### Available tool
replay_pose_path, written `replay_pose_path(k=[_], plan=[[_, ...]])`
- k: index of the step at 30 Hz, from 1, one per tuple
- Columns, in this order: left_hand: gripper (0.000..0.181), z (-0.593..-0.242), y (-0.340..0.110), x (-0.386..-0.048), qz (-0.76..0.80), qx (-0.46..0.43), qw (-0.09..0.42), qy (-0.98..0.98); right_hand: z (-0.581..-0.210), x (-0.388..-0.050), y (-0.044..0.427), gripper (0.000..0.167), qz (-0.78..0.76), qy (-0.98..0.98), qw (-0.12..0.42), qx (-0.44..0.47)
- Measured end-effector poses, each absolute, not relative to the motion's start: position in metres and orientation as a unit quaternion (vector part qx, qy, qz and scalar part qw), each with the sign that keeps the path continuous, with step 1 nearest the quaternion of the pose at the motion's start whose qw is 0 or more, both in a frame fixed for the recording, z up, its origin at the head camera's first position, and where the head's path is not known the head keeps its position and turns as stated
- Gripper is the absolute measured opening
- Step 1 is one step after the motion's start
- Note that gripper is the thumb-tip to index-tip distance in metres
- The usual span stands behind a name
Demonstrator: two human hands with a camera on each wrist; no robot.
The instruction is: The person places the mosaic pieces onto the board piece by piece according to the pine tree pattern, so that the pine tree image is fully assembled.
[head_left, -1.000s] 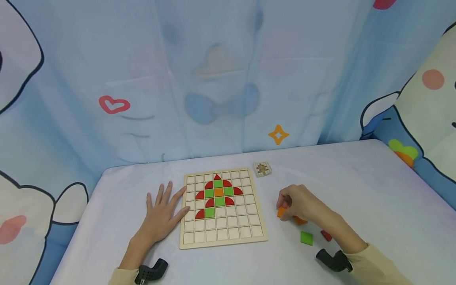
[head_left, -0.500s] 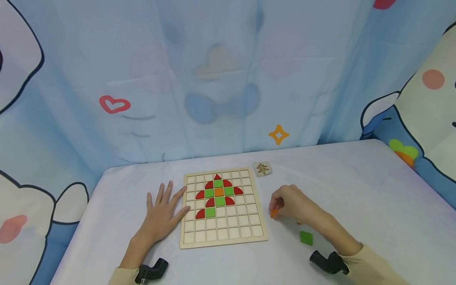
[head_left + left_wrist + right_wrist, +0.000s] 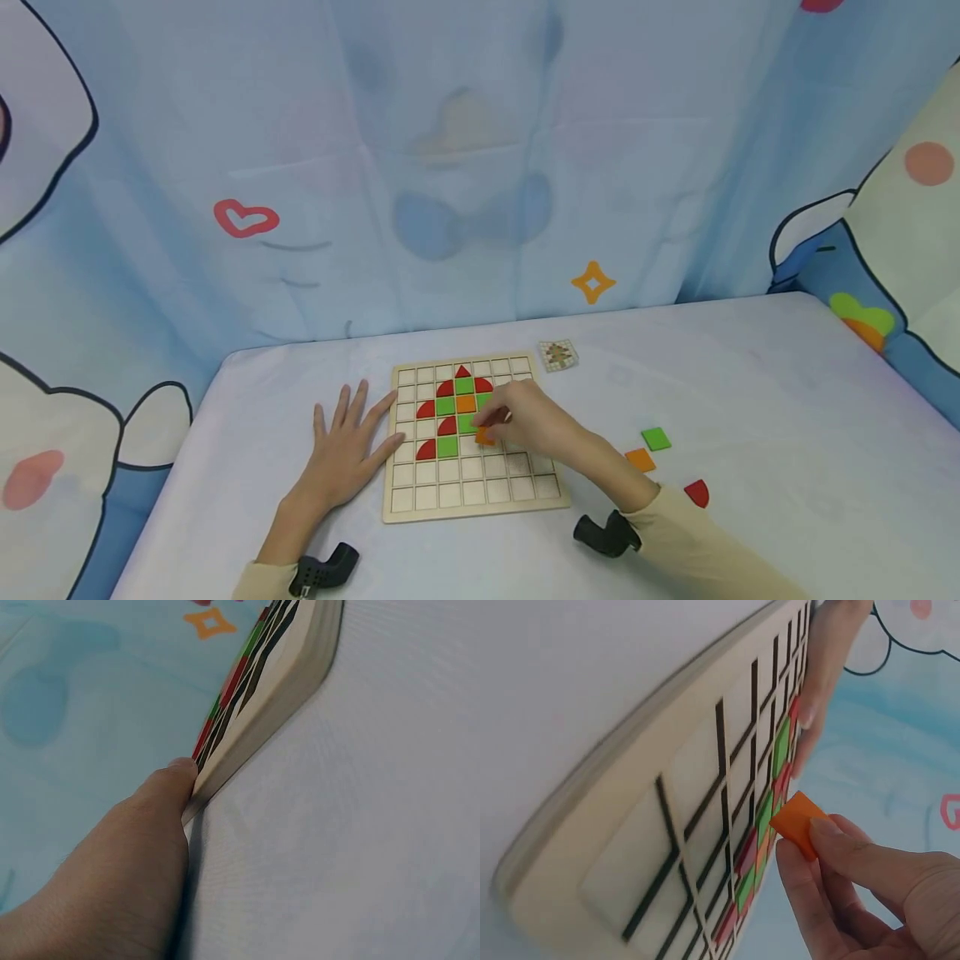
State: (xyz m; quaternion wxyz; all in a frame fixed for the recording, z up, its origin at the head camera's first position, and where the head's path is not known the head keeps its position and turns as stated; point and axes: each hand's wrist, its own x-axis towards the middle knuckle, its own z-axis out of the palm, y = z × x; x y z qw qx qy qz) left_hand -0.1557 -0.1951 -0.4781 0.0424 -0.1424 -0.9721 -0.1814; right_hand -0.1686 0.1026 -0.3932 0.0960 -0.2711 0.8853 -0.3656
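A wooden grid board (image 3: 472,494) lies on the table, with green squares, red quarter-round tiles, a red triangle and one orange square set in its cells. My left hand (image 3: 336,454) is spread flat at the board's left edge, thumb and index fingertip touching the frame. Between thumb and fingers my right hand (image 3: 536,421) pinches an orange square tile (image 3: 801,823), held just over the board, below a green square. In the right wrist view the tile is tilted and apart from the grid. The right hand hides some cells on the board's right side.
Right of the board lie a green tile (image 3: 656,439), an orange tile (image 3: 641,460) and a red quarter-round tile (image 3: 696,493). A small card with a pattern (image 3: 558,355) sits beyond the board's upper right corner. A printed blue curtain (image 3: 375,167) hangs behind the table.
My right hand has picked up the orange square tile from the right of the board and carried it left over the grid. The left hand stays at the board's edge.
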Motion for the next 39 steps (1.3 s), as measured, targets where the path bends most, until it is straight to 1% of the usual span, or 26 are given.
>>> replay_pose_path(k=[6,13,21,25,39], plan=[[0.070,-0.479,-0.196,-0.155,-0.183,-0.142,0.041,-0.972,-0.400,-0.170,0.083,0.014,-0.377,0.875,0.100,-0.288],[0.069,-0.476,-0.195,-0.154,-0.181,-0.143,0.049,-0.972,-0.401,-0.172,0.073,0.014,-0.352,0.885,0.128,-0.278],[0.070,-0.477,-0.196,-0.154,-0.176,-0.142,0.046,-0.973,-0.401,-0.171,0.065,0.014,-0.314,0.901,0.120,-0.273],[0.070,-0.478,-0.195,-0.154,-0.178,-0.141,0.045,-0.973,-0.402,-0.169,0.065,0.014,-0.287,0.907,0.110,-0.288],[0.070,-0.478,-0.195,-0.154,-0.180,-0.141,0.040,-0.973,-0.400,-0.162,0.060,0.016,-0.237,0.918,0.104,-0.300]])
